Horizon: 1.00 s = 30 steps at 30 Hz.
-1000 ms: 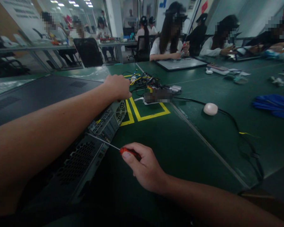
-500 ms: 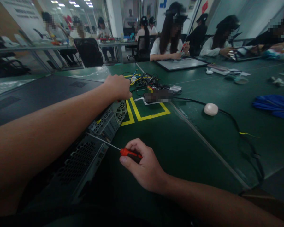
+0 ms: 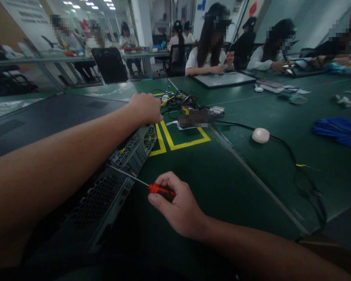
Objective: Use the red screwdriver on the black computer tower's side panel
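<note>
A black computer case (image 3: 61,117) lies on its side on the green table (image 3: 222,175), its vented rear panel facing me. My left hand (image 3: 146,108) is closed over the case's far top corner, fingers curled down over the edge. My right hand (image 3: 178,207) grips a red-handled screwdriver (image 3: 159,189), thumb under the handle. The thin metal shaft runs left and up, and its tip meets the rear panel (image 3: 117,171) near the port area.
Yellow tape squares (image 3: 181,136), a tangle of cables (image 3: 178,99) and a blurred box sit beyond the case. A white puck (image 3: 260,135) on a black cable lies to the right, blue cloth (image 3: 339,130) farther right. Other people work at the far side.
My right hand's fingers have shifted round the screwdriver handle, turning it slightly. The left hand and the case have stayed where they were.
</note>
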{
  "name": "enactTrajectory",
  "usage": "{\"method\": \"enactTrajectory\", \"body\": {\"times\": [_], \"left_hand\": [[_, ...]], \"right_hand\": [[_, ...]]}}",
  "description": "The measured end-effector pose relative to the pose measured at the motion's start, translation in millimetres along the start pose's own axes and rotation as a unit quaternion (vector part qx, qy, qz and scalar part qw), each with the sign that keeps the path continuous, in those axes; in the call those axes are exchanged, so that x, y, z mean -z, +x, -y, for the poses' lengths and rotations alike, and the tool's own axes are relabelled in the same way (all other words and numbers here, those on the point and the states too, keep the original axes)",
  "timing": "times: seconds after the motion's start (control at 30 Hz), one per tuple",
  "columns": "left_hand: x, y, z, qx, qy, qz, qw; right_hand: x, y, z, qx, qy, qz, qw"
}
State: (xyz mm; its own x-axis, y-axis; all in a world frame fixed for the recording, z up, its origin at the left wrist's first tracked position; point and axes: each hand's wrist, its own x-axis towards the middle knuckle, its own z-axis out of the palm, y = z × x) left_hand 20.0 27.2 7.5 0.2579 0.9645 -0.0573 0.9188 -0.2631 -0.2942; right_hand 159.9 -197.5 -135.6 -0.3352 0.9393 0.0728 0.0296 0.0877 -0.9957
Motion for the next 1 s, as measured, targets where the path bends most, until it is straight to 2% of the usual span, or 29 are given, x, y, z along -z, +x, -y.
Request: {"method": "enactTrajectory", "body": {"times": [0.2,0.43,0.63,1.0], "left_hand": [[1.0,-1.0,-1.3,0.008,0.014,-0.002,1.000],[0.7,-1.2,-2.3,0.021,-0.017,-0.004,1.000],[-3.6,2.6,-0.3,0.015,0.010,-0.011,1.000],[0.2,-1.4,-1.9,0.013,0.001,-0.003,1.000]], "right_hand": [[1.0,-0.7,0.5,-0.005,-0.005,0.004,1.000],[1.6,-0.9,1.5,-0.001,-0.003,0.000,1.000],[1.5,-0.7,1.6,-0.001,-0.005,0.001,1.000],[-0.6,-2.1,-1.5,-0.009,0.004,0.008,1.000]]}}
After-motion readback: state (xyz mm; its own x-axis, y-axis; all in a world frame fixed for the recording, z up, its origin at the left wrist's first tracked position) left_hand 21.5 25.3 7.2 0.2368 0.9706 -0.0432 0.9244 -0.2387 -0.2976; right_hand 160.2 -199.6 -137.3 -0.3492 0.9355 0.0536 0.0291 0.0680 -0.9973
